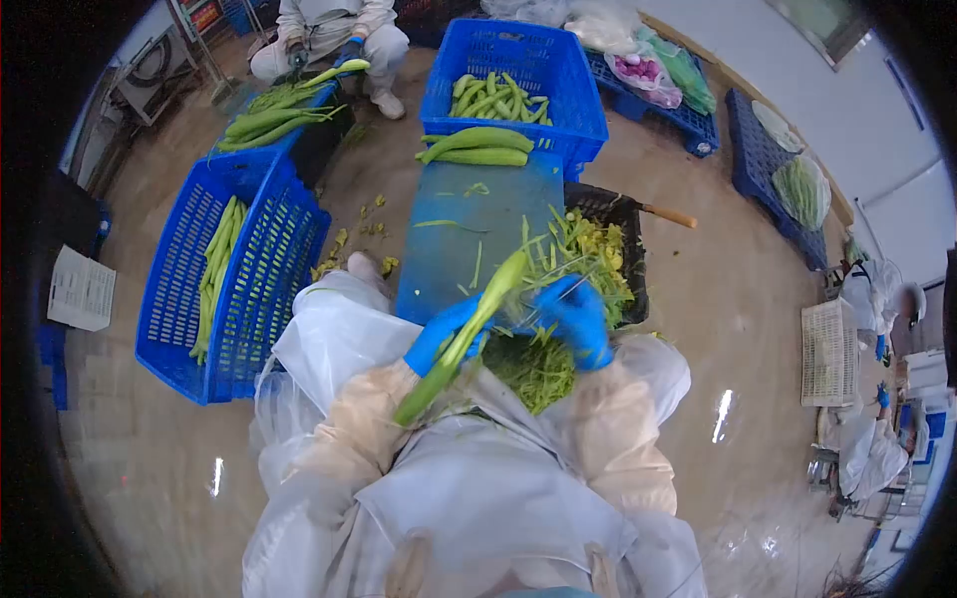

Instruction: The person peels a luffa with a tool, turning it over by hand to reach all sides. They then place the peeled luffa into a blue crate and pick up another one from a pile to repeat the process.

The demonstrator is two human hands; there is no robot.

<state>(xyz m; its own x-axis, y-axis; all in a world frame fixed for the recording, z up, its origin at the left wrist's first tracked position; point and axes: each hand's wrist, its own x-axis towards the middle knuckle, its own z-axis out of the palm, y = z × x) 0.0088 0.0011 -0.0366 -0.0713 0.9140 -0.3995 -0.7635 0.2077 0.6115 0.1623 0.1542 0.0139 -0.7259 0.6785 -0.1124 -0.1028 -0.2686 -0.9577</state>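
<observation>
My left hand, in a blue glove, is closed around a long green luffa gourd. The gourd slants up and away over my lap, its far end paler than its near end. Close to that far end, my right hand, also blue-gloved, is blurred by motion. Its fingers are curled round a thin, dark tool whose kind I cannot make out. Green peel strips lie heaped between my knees. Beyond the hands is a blue board with a few loose strips, and two gourds across its far end.
A blue crate with peeled gourds stands beyond the board. Left, another blue crate holds long gourds. A dark crate of peelings sits at right, a wooden handle across its rim. A co-worker sits at far left.
</observation>
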